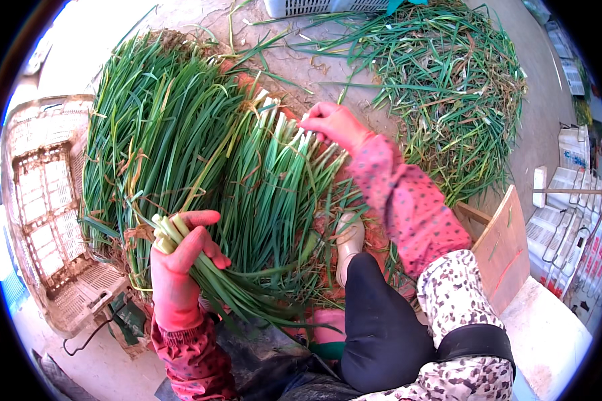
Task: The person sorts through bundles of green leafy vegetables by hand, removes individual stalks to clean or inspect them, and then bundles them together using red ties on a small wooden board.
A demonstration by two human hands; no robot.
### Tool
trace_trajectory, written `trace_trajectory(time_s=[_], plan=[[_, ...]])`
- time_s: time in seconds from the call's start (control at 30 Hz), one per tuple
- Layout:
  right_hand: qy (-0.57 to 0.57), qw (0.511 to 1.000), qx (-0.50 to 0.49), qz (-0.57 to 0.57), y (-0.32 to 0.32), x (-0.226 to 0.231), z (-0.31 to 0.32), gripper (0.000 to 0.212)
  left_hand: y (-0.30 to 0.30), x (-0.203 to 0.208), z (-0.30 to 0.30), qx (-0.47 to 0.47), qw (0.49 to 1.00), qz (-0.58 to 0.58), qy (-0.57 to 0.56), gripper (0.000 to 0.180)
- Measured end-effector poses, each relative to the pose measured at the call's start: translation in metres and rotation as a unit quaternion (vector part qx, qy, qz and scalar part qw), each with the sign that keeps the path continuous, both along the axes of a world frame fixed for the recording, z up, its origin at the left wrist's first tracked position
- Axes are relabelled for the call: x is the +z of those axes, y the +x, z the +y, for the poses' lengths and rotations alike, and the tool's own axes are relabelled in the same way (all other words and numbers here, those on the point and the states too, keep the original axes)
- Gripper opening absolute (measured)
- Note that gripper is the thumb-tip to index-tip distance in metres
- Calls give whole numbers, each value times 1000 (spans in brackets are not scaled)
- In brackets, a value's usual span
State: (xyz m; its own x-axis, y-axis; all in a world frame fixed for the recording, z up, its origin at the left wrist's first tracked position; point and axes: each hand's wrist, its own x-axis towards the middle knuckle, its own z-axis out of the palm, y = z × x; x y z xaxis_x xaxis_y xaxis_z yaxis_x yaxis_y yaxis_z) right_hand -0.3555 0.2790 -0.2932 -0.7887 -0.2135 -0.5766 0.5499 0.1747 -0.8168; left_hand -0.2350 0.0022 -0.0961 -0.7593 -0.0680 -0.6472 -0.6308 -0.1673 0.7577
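Note:
My left hand (182, 267), in a pink rubber glove, closes around a small bunch of garlic chives (237, 294). Their pale cut ends point up past the thumb, and the green leaves trail down over my lap. Farther off, my gloved right hand (338, 125) pinches the white stem ends of chives at the right of a row of chives (267, 174). Left of that row lies a thick heap of longer chives (160, 134), with dry brown leaves among them. Spotted pink sleeves cover both forearms.
A muddy plastic crate (50, 214) stands at the far left. Loose green trimmings (455, 93) spread over the floor at the upper right. At the top is a pale blue crate (324, 7). A wooden board (505, 244) stands right of my knee, near stacked white crates (562, 220).

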Motion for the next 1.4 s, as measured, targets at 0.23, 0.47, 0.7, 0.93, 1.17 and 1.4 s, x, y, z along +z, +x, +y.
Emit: trace_trajectory(time_s=[0.23,0.47,0.7,0.93,1.17,1.4], plan=[[-19,999,16,41,2,45,34,14,-8,-14,11,-67,996,-26,-54,27],[-30,997,32,57,27,76,3,18,-35,-34,64,-93,990,13,-106,27],[-99,993,14,57,42,87,-35,18,-35,-119,79,-117,979,142,-92,27],[-76,970,190,134,48,62,-46,43,-55,-85,37,-95,993,24,65,24],[45,923,234,303,110,21,-69,22,-55,-40,29,-115,971,140,-157,15],[237,671,696,95,168,-19,-67,28,15,139,-134,11,832,457,-315,30]])
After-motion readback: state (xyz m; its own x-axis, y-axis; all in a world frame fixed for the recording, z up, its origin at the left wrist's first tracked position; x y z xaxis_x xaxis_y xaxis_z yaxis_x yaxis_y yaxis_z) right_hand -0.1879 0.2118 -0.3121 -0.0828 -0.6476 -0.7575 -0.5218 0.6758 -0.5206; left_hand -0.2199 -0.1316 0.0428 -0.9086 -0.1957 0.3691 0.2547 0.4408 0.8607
